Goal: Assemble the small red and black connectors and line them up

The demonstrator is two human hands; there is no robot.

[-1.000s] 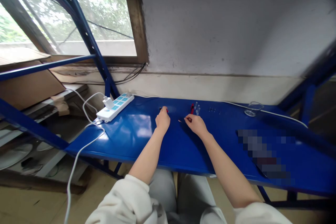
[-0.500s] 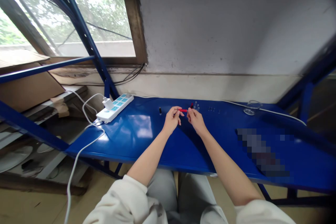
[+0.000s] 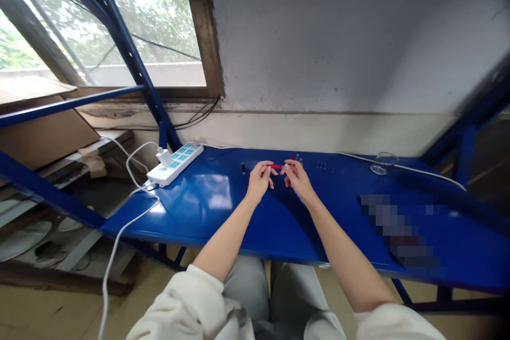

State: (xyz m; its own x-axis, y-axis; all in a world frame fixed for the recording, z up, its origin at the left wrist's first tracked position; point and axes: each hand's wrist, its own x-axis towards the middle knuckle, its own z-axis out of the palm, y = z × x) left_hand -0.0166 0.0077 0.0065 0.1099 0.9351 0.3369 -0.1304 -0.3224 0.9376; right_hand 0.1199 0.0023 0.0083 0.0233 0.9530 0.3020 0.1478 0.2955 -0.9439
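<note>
Both my hands are raised a little above the blue metal shelf (image 3: 207,202), close together. My left hand (image 3: 260,179) pinches one end of a small red tube-like piece (image 3: 275,166). My right hand (image 3: 297,178) is pinched at its other end, fingers curled. A small black cap-like piece (image 3: 243,168) stands on the shelf just left of my left hand. Several small clear and dark pieces (image 3: 324,166) lie behind and right of my right hand.
A white power strip (image 3: 175,162) with a plugged charger and white cable (image 3: 119,234) lies at the shelf's left end. A coiled clear cable (image 3: 384,163) sits at the back right. Blue rack posts, a window and cardboard stand to the left.
My left hand lifted the red piece from the shelf and moved right. My right hand came up to meet it; both now hold it between them. The black piece stayed behind.
</note>
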